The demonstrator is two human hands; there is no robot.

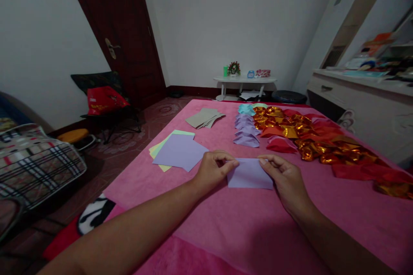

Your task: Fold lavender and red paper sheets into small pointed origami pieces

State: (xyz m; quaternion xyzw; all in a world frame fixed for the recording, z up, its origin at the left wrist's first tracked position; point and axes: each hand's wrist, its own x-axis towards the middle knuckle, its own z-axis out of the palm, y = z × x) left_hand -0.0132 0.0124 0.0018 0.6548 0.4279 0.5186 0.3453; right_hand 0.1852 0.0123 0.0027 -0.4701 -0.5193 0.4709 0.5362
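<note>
A sheet of lilac paper [250,175] is held just over the pink cloth between my two hands. My left hand [217,165] pinches its upper left corner between thumb and fingers. At the upper right corner, my right hand [282,174] grips it the same way. To the left of my left hand lies a fanned stack of lilac sheets [176,150], with green and yellow edges showing beneath. Folded lilac paper pieces [247,131] stand in a column beyond my hands, with light blue folded pieces [246,109] behind them.
Grey-beige sheets [205,118] lie at the far left of the pink-covered table [200,223]. Rows of shiny gold folded pieces [322,150] and red folded pieces [281,144] cover the right side. A white side table [245,80] stands by the wall; a cabinet [364,107] is at right.
</note>
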